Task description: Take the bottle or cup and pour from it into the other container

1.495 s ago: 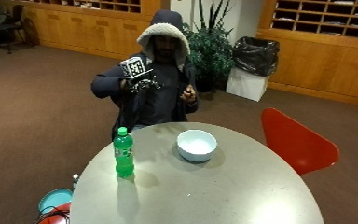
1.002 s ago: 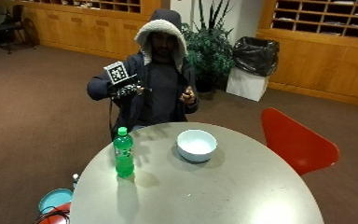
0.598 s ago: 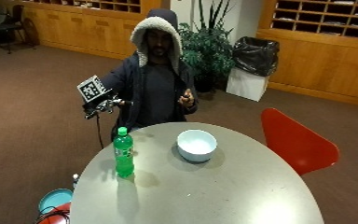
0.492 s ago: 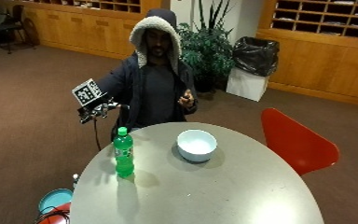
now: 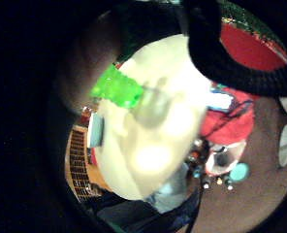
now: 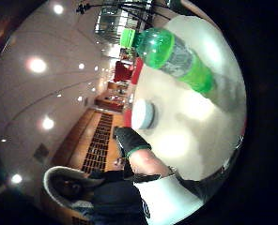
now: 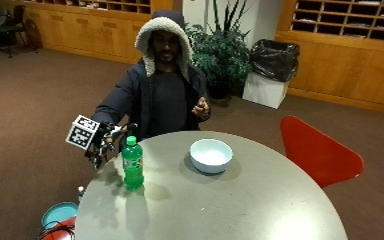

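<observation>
Right, my gloved right hand hovers mid-left just beside the green bottle standing on the desk; finger spread I cannot tell. Smooth plastic, probably slippery, so I'd grasp mid-body.

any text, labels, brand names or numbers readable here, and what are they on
No text can be read in any of the views.
Green bottle: it carries a label band around its middle, but the printing is too small and blurred to read, also in the thumb side palm view.
White bowl: plain, no markings visible.
Red chair and black-bagged bin: no lettering visible.
</observation>
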Demonstrator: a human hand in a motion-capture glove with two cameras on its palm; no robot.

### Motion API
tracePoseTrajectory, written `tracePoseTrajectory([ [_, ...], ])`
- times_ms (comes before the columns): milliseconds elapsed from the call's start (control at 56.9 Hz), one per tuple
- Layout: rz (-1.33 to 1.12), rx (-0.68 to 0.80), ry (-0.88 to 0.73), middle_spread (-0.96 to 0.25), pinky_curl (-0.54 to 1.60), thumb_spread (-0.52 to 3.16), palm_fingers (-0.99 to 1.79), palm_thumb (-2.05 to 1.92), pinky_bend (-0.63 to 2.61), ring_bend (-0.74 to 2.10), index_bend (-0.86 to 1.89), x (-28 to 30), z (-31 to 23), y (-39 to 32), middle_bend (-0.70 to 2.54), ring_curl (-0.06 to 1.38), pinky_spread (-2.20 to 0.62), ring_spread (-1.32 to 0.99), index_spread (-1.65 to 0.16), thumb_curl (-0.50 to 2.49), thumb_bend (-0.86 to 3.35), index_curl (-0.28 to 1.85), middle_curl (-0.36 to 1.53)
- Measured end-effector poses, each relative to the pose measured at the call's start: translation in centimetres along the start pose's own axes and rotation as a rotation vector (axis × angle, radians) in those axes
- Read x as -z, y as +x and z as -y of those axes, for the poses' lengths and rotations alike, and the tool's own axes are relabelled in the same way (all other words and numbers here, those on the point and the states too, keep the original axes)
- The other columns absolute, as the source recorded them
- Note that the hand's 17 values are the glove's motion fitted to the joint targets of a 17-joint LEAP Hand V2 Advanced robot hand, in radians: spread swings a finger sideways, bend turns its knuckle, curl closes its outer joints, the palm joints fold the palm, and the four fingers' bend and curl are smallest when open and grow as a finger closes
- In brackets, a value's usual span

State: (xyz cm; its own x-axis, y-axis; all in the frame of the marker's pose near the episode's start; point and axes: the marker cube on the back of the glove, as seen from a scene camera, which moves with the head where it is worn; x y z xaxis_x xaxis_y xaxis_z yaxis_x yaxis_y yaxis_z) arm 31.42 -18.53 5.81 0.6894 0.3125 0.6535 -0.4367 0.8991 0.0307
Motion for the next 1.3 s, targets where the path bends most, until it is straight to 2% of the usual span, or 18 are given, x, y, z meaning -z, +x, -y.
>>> tracePoseTrajectory([
  [193, 0.206, -0.04, -0.05, -0.08, 0.35, 0.84, 0.14, 0.39, 0.52, 0.15, 0.45, -3.7, 5.5, 0.9, 0.16, 0.05, 0.4, 0.15, -0.39, 0.37, -0.03, 0.37, 0.25],
  [369, 0.334, -0.025, -0.134, -0.08, 0.36, 0.81, 0.16, 0.43, 0.57, 0.17, 0.42, -5.7, 7.7, 1.1, 0.16, 0.06, 0.4, 0.15, -0.39, 0.37, -0.03, 0.36, 0.24],
  [545, 0.362, 0.021, -0.199, -0.08, 0.34, 0.79, 0.4, 0.48, 0.53, 0.32, 0.28, -7.0, 9.0, 0.6, 0.2, 0.14, 0.4, 0.16, -0.36, 0.38, -0.03, 0.33, 0.26],
  [686, 0.378, 0.089, -0.127, -0.12, 0.33, 0.77, 0.65, 0.55, 0.46, 0.46, 0.15, -7.3, 9.5, 0.8, 0.21, 0.21, 0.38, 0.11, -0.33, 0.39, -0.02, 0.31, 0.29],
  [756, 0.383, 0.114, -0.095, -0.16, 0.31, 0.75, 0.89, 0.65, 0.4, 0.56, 0.12, -7.3, 9.8, 0.8, 0.29, 0.25, 0.34, 0.03, -0.32, 0.41, 0.0, 0.29, 0.33],
  [879, 0.397, 0.167, -0.062, -0.2, 0.32, 0.72, 1.07, 0.78, 0.36, 0.63, 0.1, -7.4, 10.0, 0.9, 0.3, 0.31, 0.24, -0.08, -0.31, 0.42, 0.0, 0.28, 0.36],
  [1037, 0.395, 0.262, 0.085, -0.21, 0.35, 0.7, 1.18, 0.83, 0.38, 0.65, 0.12, -7.5, 9.7, 1.4, 0.32, 0.36, 0.1, -0.12, -0.29, 0.44, -0.03, 0.29, 0.4],
  [1161, 0.398, 0.267, 0.097, -0.21, 0.35, 0.69, 1.2, 0.83, 0.38, 0.67, 0.13, -7.3, 9.6, 1.4, 0.33, 0.37, 0.04, -0.13, -0.27, 0.46, -0.04, 0.29, 0.42],
  [1248, 0.386, 0.394, 0.028, -0.21, 0.36, 0.68, 1.21, 0.83, 0.37, 0.67, 0.14, -7.0, 8.7, 1.9, 0.34, 0.38, 0.02, -0.13, -0.26, 0.47, -0.04, 0.3, 0.43],
  [1301, 0.385, 0.376, 0.014, -0.21, 0.36, 0.68, 1.21, 0.83, 0.37, 0.67, 0.14, -6.9, 8.0, 0.9, 0.34, 0.39, 0.01, -0.13, -0.26, 0.48, -0.04, 0.3, 0.43],
])
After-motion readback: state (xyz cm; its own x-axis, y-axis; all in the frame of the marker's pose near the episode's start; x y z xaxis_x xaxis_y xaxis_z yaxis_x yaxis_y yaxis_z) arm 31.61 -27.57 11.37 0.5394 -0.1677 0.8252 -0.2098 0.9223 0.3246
